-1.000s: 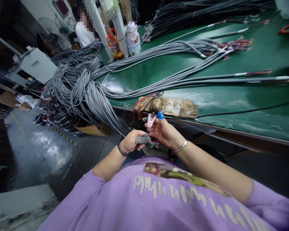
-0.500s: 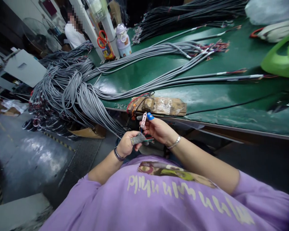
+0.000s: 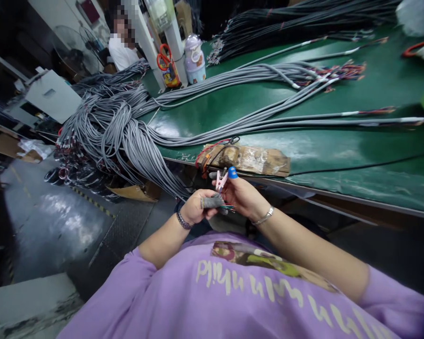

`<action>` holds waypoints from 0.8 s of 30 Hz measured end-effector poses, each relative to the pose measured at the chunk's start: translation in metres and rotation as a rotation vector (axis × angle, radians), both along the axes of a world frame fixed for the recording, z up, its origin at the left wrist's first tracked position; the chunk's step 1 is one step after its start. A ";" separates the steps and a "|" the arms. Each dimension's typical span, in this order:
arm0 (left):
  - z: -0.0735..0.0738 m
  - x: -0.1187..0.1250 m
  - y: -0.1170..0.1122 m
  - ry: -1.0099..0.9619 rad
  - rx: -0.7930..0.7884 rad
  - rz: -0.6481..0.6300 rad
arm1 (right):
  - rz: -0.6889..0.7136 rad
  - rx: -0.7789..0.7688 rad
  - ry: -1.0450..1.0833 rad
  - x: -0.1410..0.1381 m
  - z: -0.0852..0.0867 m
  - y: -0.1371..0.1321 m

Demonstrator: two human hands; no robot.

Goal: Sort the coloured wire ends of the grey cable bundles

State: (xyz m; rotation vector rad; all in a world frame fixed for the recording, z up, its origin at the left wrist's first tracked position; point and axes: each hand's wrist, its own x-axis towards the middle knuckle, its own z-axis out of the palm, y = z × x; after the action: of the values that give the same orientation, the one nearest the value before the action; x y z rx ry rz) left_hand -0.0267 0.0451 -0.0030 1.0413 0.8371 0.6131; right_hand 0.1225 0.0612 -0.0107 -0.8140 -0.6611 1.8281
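My left hand (image 3: 194,209) is closed round the end of a grey cable (image 3: 212,202), thumb wrapped in grey tape, with thin coloured wires (image 3: 228,207) fanning out of the cable end. My right hand (image 3: 243,197) pinches a small pink clip-like tool (image 3: 220,180) just above those wires; its index finger wears a blue fingertip cover (image 3: 232,173). Both hands meet close to my chest, just below the front edge of the green table (image 3: 304,141).
A thick heap of grey cables (image 3: 120,132) spills off the table's left end. A taped brown block (image 3: 247,158) with red wires sits at the table edge above my hands. Further back stand scissors (image 3: 164,59), a lilac bottle (image 3: 195,59), black cables (image 3: 297,21) and another person (image 3: 122,44).
The head view swung left then back right. My hands stay together near my chest; the pink tool has come lower, closer to the cable end and its wires.
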 end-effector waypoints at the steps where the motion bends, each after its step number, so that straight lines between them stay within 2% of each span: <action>1: 0.000 0.001 0.000 -0.001 -0.002 0.000 | 0.001 -0.032 0.048 -0.001 0.001 0.001; 5: 0.001 0.002 0.000 -0.012 -0.014 0.019 | -0.060 -0.060 0.141 -0.004 0.000 0.003; 11: -0.002 0.001 -0.002 -0.005 -0.039 0.025 | -0.108 -0.047 0.137 -0.007 -0.003 0.004; 15: -0.003 0.001 -0.002 -0.021 -0.030 0.034 | -0.066 -0.072 0.151 -0.006 -0.003 0.002; 21: 0.001 -0.002 -0.006 -0.010 0.005 0.048 | 0.081 -0.066 0.162 0.001 0.000 -0.002; 24: 0.004 -0.002 -0.013 0.017 0.021 0.042 | 0.094 -0.062 0.168 0.004 0.000 -0.003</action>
State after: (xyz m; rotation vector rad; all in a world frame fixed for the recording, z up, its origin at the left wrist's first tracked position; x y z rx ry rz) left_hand -0.0289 0.0321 0.0006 1.0521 0.8708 0.6502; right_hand 0.1261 0.0585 -0.0108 -0.6699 -0.5447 1.9865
